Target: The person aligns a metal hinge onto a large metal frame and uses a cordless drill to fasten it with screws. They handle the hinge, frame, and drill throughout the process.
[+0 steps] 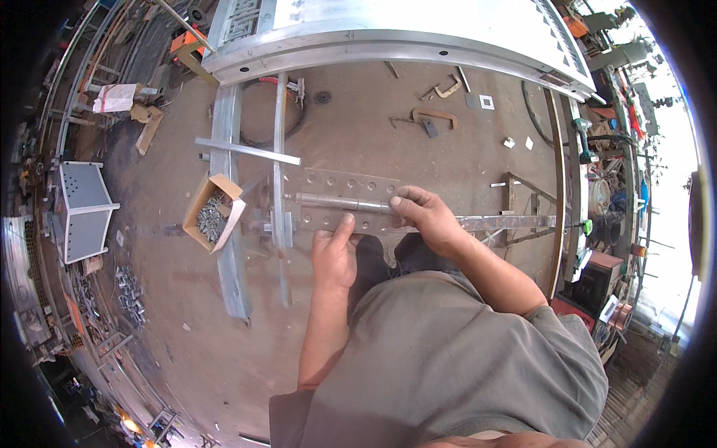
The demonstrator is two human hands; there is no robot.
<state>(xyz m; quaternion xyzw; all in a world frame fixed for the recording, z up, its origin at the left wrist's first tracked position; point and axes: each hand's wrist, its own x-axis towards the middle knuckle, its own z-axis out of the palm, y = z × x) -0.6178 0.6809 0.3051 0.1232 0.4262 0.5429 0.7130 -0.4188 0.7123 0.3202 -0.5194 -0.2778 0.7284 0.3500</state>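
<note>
We see both hands on a hinge [336,201] in front of the body, its barrel lying crosswise between two leaves with rows of round holes. The left hand [334,260] has it by the near leaf, thumb pressed on top at the edge and the other fingers mostly hidden beneath. The right hand [424,218] is closed around the right end, thumb and forefinger at the end of the barrel; we cannot make out the fingers below. Under the hinge runs a long bar [508,222], and we cannot tell whether the two touch. Just left of the hinge stands a thin rail [280,149], and beyond it a wider beam [234,284], with a short strip [250,151] laid across both. An open carton [199,203] sits tilted at the beam, with bolts [212,216] inside. Farther off, two clamps [437,114] lie on the brown floor [351,142], near a large pale metal frame [396,49]. Over to the right we find a drill [583,138], and well to the left, a grey cabinet [88,224].
</note>
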